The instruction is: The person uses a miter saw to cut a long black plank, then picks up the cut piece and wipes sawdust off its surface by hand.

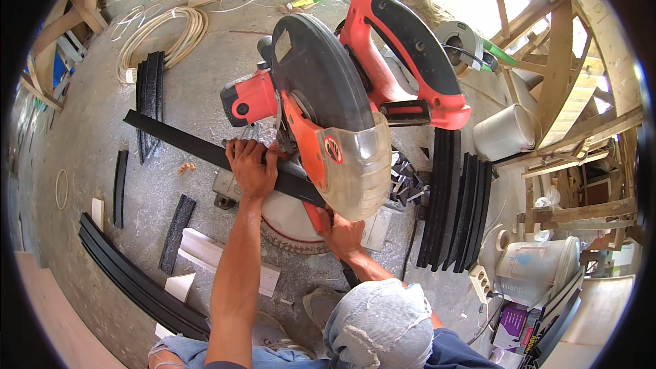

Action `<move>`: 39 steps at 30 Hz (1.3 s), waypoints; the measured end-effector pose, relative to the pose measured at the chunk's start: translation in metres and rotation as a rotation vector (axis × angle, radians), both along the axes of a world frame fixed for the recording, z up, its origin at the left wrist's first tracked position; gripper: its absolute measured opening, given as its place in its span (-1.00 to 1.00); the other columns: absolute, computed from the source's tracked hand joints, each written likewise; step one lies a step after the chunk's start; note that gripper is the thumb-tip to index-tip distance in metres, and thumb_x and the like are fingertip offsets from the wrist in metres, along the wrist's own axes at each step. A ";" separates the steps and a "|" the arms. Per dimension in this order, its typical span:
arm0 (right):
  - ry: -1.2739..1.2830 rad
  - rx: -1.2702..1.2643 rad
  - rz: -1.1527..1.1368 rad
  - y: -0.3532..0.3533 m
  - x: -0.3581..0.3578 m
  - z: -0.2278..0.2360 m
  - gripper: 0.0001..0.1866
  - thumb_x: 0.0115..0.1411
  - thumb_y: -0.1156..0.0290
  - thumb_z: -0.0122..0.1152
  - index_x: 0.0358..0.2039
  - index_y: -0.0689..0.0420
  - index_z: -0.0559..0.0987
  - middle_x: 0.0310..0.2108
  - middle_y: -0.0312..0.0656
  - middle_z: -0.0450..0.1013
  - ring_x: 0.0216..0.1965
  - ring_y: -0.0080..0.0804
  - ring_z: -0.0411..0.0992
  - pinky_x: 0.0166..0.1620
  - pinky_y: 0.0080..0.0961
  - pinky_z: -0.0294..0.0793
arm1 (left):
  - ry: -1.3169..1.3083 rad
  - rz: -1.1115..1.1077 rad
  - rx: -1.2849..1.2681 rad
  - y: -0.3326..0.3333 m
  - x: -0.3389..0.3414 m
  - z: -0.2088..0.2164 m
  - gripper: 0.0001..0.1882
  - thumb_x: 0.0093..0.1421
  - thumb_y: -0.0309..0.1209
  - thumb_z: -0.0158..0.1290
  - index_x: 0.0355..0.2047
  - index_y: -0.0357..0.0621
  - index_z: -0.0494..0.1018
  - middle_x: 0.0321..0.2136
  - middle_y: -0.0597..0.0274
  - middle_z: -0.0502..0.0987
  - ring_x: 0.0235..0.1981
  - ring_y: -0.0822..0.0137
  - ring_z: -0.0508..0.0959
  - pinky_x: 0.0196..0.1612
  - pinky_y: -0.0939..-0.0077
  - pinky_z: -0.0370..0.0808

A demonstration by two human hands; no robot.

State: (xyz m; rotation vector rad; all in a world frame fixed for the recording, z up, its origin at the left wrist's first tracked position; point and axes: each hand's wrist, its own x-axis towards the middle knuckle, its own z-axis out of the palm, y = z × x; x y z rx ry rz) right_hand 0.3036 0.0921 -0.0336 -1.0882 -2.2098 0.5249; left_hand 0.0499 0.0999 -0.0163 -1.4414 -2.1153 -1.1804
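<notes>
1. In the head view, the saw (321, 75) stands on the floor (205, 48), and a long black strip (181, 140) lies across its base, one end out to the saw's left, the other going in by the clear guard (355, 174).
2. The left hand (250, 172) has its fingers curled over that strip, just left of the guard. If the grip slipped or the strip jerked, those fingers could be dragged toward the blade; that's my biggest worry.
3. The right hand (344, 236) is at the red handle (313, 217), low at the saw's front. The guard hides some fingers, so I can't tell whether they're clenched. An unnoticed bump there might shift the saw's angle.
4. The strip's far end sticks out well left of the saw; its weight could tilt it and spoil a cut.
5. Small offcuts (408, 184) crowd the saw's right side and could get kicked about. A dark cable (412, 232) there might snag a foot.
</notes>
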 end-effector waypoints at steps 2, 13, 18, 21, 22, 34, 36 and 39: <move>-0.020 -0.005 0.002 0.000 0.001 0.001 -0.82 0.23 0.29 0.38 -0.36 0.12 0.63 -0.48 -0.12 0.55 -0.46 -0.04 0.53 -0.39 -0.15 0.47 | -0.009 0.000 -0.017 0.000 0.000 0.001 -0.77 0.14 -0.35 0.08 -0.60 -0.21 0.49 -0.50 0.11 0.51 -0.25 0.06 0.46 0.20 0.02 0.26; -0.015 0.003 0.024 0.001 -0.001 0.012 -0.85 0.20 0.35 0.39 -0.33 0.13 0.62 -0.50 -0.14 0.54 -0.47 -0.07 0.53 -0.40 -0.17 0.48 | 0.024 0.023 -0.025 0.000 0.002 0.001 -0.75 0.15 -0.34 0.06 -0.59 -0.22 0.49 -0.48 0.07 0.51 -0.25 0.03 0.46 0.21 -0.01 0.25; 0.008 -0.001 0.026 0.000 -0.003 0.015 -0.86 0.18 0.38 0.39 -0.34 0.13 0.61 -0.52 -0.14 0.54 -0.50 -0.09 0.53 -0.40 -0.19 0.49 | 0.009 0.009 -0.004 0.001 0.001 -0.001 -0.75 0.19 -0.34 0.03 -0.58 -0.21 0.46 -0.50 0.07 0.45 -0.26 0.00 0.43 0.21 -0.04 0.25; 0.036 0.010 0.024 0.001 -0.003 0.017 -0.86 0.18 0.38 0.40 -0.34 0.13 0.61 -0.52 -0.14 0.54 -0.50 -0.09 0.53 -0.40 -0.18 0.49 | 0.002 0.010 -0.001 0.001 0.003 0.001 -0.75 0.18 -0.35 0.03 -0.58 -0.22 0.45 -0.50 0.07 0.45 -0.27 0.00 0.43 0.20 -0.04 0.25; 0.037 0.009 0.025 0.000 -0.004 0.018 -0.86 0.18 0.38 0.40 -0.34 0.13 0.61 -0.52 -0.14 0.54 -0.50 -0.09 0.53 -0.40 -0.18 0.49 | 0.002 0.014 0.007 0.001 0.003 0.001 -0.76 0.17 -0.35 0.03 -0.58 -0.22 0.45 -0.50 0.07 0.45 -0.27 0.01 0.42 0.20 -0.03 0.25; 0.126 -0.124 0.066 0.008 0.012 0.043 -0.88 0.17 0.43 0.39 -0.37 0.17 0.61 -0.61 -0.16 0.48 -0.62 -0.29 0.46 -0.46 -0.36 0.44 | 0.003 0.020 0.020 0.006 0.006 0.005 -0.76 0.19 -0.36 0.00 -0.58 -0.22 0.44 -0.51 0.07 0.43 -0.28 0.01 0.42 0.20 0.00 0.26; 0.168 -0.133 0.058 0.018 0.032 0.076 -0.89 0.20 0.48 0.27 -0.41 0.25 0.66 -0.53 -0.04 0.58 -0.53 -0.22 0.57 -0.44 -0.38 0.52 | -0.005 0.028 0.013 0.003 0.005 0.003 -0.76 0.19 -0.36 0.00 -0.58 -0.22 0.44 -0.50 0.07 0.43 -0.28 0.01 0.42 0.20 0.00 0.26; 0.378 0.024 0.013 0.037 0.055 0.156 -0.84 0.19 0.57 0.19 -0.55 0.20 0.58 -0.58 -0.21 0.55 -0.54 -0.42 0.47 -0.47 -0.43 0.46 | -0.018 0.028 0.025 -0.002 0.003 0.001 -0.76 0.18 -0.36 0.00 -0.57 -0.22 0.45 -0.50 0.07 0.43 -0.28 0.02 0.43 0.20 0.00 0.26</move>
